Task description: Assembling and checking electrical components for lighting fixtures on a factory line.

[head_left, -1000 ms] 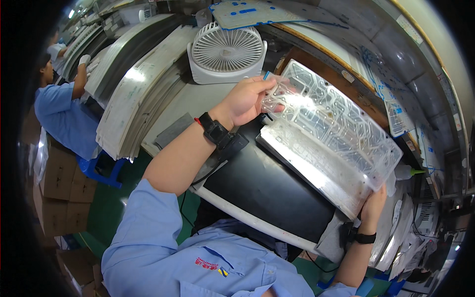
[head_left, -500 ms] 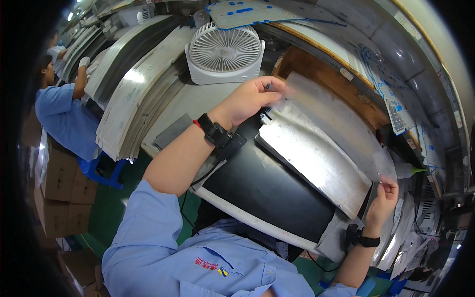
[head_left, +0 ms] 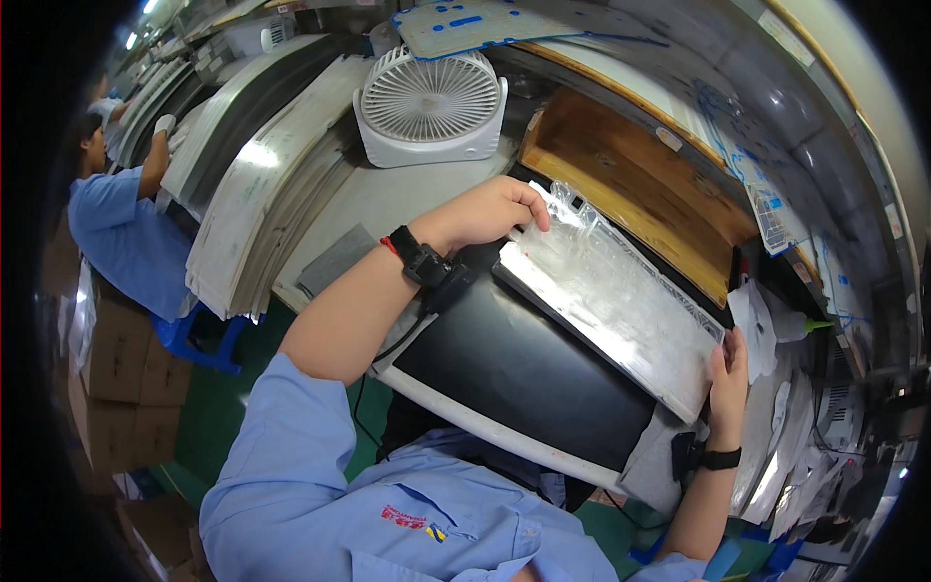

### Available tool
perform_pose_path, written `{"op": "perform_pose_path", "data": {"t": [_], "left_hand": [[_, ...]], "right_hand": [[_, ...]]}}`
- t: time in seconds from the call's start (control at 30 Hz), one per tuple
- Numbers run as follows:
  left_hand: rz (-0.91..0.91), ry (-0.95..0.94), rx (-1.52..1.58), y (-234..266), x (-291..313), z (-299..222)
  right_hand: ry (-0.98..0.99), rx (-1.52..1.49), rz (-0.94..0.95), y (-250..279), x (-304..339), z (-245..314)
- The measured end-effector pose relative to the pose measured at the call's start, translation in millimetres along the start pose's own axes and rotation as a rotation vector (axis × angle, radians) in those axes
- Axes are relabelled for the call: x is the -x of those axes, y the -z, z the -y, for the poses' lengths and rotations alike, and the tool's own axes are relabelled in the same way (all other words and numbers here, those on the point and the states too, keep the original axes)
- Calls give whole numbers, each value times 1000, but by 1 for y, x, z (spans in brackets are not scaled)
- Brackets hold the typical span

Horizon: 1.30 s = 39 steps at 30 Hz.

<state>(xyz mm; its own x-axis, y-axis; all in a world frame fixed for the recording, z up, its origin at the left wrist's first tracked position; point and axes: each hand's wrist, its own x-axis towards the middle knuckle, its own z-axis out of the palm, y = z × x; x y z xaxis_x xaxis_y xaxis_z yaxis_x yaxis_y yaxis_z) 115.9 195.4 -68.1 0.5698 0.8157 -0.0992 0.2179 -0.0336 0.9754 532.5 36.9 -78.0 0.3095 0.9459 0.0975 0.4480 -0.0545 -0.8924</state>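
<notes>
A long silvery metal panel [head_left: 611,306] lies slantwise on a black mat [head_left: 529,354] over the bench. Clear plastic film [head_left: 570,215] covers the panel, rumpled at its far left corner. My left hand [head_left: 497,210] is closed at the panel's left end, its fingertips pinching the film's edge there. At the right end, my right hand [head_left: 729,383] is closed with thumb and fingers around the corner, where film and panel meet. Its grip on the film is hard to make out. A black band is on each wrist.
Behind the panel stands an open wooden box [head_left: 630,184]. A white fan [head_left: 431,109] sits at the back, beside stacked pale panels [head_left: 267,184] on the left. Blue-edged sheets [head_left: 485,27] lie on the shelf above. Another person [head_left: 126,218] works at far left.
The film was stretched up behind the panel between both hands; now it lies over the panel. My left hand has come down toward me, and my right hand has moved left to the panel's end.
</notes>
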Motion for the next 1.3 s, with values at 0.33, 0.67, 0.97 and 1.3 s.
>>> {"op": "perform_pose_path", "data": {"t": [0.33, 0.67, 0.97, 1.3], "left_hand": [[-91, -186, 8, -4, 1, 0], [-44, -207, -285, -10, 0, 6], [-63, -147, -224, -15, 10, -6], [-81, -125, -31, -9, 0, 20]], "right_hand": [[127, -28, 94, 6, 3, 8], [356, 645, 572, 14, 7, 38], [370, 941, 608, 9, 17, 66], [1106, 501, -425, 132, 46, 329]]}}
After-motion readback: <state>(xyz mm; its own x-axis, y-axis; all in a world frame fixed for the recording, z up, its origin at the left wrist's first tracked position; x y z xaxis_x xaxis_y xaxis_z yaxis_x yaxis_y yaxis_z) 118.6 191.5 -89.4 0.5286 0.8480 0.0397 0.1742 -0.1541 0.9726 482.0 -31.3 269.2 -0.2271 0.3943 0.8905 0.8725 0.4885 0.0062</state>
